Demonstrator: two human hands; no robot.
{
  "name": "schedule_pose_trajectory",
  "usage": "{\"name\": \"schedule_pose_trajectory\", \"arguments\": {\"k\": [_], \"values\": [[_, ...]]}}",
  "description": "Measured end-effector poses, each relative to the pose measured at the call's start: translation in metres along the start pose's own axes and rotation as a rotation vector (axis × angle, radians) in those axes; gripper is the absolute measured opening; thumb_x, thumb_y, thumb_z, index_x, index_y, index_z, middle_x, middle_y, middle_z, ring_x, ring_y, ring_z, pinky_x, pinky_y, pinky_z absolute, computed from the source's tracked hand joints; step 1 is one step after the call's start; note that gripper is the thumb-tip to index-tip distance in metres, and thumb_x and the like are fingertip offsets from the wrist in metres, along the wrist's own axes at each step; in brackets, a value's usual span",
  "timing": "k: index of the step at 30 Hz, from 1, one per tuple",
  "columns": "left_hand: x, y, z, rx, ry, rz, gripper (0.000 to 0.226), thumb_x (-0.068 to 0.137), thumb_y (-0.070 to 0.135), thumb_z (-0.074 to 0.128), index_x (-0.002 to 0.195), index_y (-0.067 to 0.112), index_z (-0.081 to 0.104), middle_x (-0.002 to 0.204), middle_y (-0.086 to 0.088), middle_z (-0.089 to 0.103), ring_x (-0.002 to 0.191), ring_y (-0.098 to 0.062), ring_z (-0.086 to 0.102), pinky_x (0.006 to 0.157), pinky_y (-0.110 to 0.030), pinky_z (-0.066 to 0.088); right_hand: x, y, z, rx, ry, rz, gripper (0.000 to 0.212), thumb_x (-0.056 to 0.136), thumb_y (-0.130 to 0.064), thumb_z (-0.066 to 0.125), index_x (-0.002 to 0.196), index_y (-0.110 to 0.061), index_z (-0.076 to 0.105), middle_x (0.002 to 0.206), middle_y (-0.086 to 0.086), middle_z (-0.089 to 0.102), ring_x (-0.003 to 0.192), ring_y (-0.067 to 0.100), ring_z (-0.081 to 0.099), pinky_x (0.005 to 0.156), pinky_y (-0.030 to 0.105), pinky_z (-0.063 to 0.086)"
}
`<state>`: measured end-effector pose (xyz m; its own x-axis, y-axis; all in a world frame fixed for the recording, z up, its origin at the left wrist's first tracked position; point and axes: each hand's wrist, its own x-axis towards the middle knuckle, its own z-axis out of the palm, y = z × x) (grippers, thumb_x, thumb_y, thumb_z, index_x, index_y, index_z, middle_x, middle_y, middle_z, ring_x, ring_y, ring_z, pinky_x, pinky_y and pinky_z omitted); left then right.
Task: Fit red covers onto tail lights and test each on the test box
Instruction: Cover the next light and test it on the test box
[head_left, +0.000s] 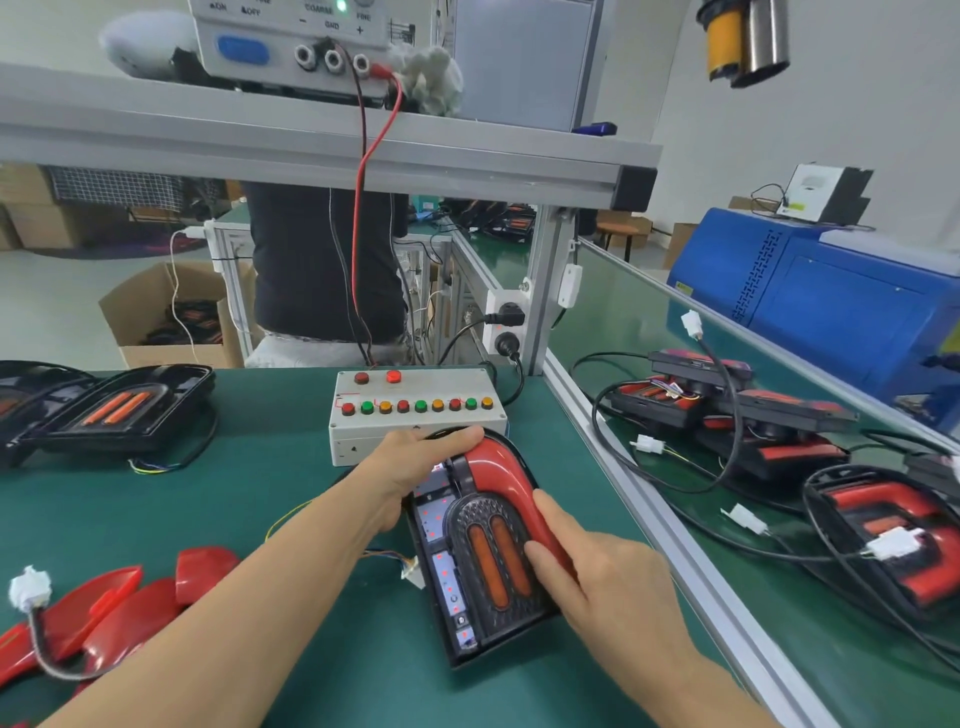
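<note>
Left hand (415, 462) lies flat, fingers straight, pressing the top of the red cover (511, 483) on the light (483, 561). Right hand (597, 571) w/ fingers together presses the cover's right edge. Test box (415, 415) sits just beyond left fingertips. Spare covers (119, 608) lie left of left forearm.

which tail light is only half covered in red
The tail light under both hands, in front of the test box: its red cover sits only on the right side, leaving the left circuit board bare.
</note>
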<state>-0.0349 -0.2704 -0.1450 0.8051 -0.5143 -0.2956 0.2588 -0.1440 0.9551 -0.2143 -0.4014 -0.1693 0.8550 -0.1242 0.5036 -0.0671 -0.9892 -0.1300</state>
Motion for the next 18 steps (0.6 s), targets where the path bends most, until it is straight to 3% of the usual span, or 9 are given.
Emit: {"name": "schedule_pose_trajectory", "arguments": {"k": [1,3,5,7,8,10,14,18], "values": [[0.0,0.0,-0.001,0.013,-0.006,0.016,0.031,0.071,0.041,0.077,0.088,0.015,0.072,0.078,-0.003,0.075,0.063,-0.013,0.071,0.055,-0.021,0.051,-0.002,0.0,0.004,-0.033,0.069,-0.015,0.039,0.085,-0.041,0.059,0.119,-0.024,0.069,0.05,-0.011,0.053,0.044,0.004,0.051,0.041,0.02,0.037],[0.001,-0.001,-0.002,0.014,-0.009,0.038,0.029,0.073,0.039,0.077,0.09,0.015,0.072,0.079,-0.003,0.075,0.065,-0.013,0.071,0.056,-0.022,0.052,-0.001,0.0,0.007,0.109,0.069,0.067,0.035,0.091,-0.046,0.056,0.124,-0.035,0.062,0.064,-0.013,0.054,0.06,0.003,0.055,0.053,0.02,0.043],[0.001,-0.001,-0.004,-0.006,-0.018,0.04,0.031,0.072,0.037,0.077,0.092,0.014,0.072,0.082,-0.005,0.075,0.068,-0.017,0.072,0.055,-0.023,0.053,0.001,0.001,0.008,0.46,-0.102,0.332,0.041,0.088,-0.053,0.058,0.128,-0.046,0.048,0.092,-0.019,0.056,0.086,-0.004,0.054,0.071,0.013,0.043],[0.0,-0.002,-0.006,-0.008,-0.024,0.025,0.032,0.072,0.038,0.078,0.091,0.014,0.072,0.084,-0.007,0.075,0.07,-0.019,0.072,0.06,-0.026,0.053,0.008,0.004,0.006,0.862,-0.345,0.575,0.048,0.083,-0.051,0.066,0.126,-0.037,0.048,0.112,-0.02,0.06,0.098,-0.008,0.058,0.084,0.011,0.047],[0.0,-0.002,-0.006,-0.01,-0.026,0.02,0.032,0.071,0.039,0.078,0.09,0.013,0.072,0.084,-0.007,0.075,0.07,-0.02,0.072,0.062,-0.026,0.053,0.011,0.006,0.005,1.025,-0.441,0.627,0.046,0.083,-0.048,0.067,0.124,-0.028,0.055,0.114,-0.012,0.067,0.099,0.0,0.065,0.088,0.02,0.053],[-0.001,-0.001,-0.007,-0.023,-0.042,0.009,0.037,0.067,0.04,0.079,0.09,0.012,0.072,0.085,-0.009,0.075,0.071,-0.022,0.072,0.064,-0.028,0.054,0.014,0.009,0.003,1.171,-0.528,0.648,0.029,0.09,-0.034,0.064,0.115,-0.019,0.065,0.104,0.0,0.075,0.093,0.016,0.072,0.079,0.032,0.059],[-0.002,0.001,-0.007,-0.019,-0.068,-0.012,0.061,0.051,0.047,0.081,0.098,0.01,0.071,0.091,-0.012,0.075,0.084,-0.029,0.071,0.08,-0.038,0.056,0.017,0.013,-0.001,1.206,-0.53,0.672,0.019,0.091,-0.024,0.064,0.107,-0.013,0.07,0.098,0.007,0.076,0.085,0.019,0.074,0.068,0.029,0.058],[-0.002,0.003,-0.008,-0.066,-0.113,-0.063,0.056,0.049,0.039,0.083,0.094,0.01,0.07,0.088,-0.014,0.074,0.069,-0.026,0.071,0.064,-0.031,0.055,0.018,0.012,-0.001,1.248,-0.58,0.682,0.024,0.089,-0.025,0.067,0.108,-0.011,0.07,0.099,0.008,0.076,0.088,0.021,0.073,0.07,0.026,0.056]]}}
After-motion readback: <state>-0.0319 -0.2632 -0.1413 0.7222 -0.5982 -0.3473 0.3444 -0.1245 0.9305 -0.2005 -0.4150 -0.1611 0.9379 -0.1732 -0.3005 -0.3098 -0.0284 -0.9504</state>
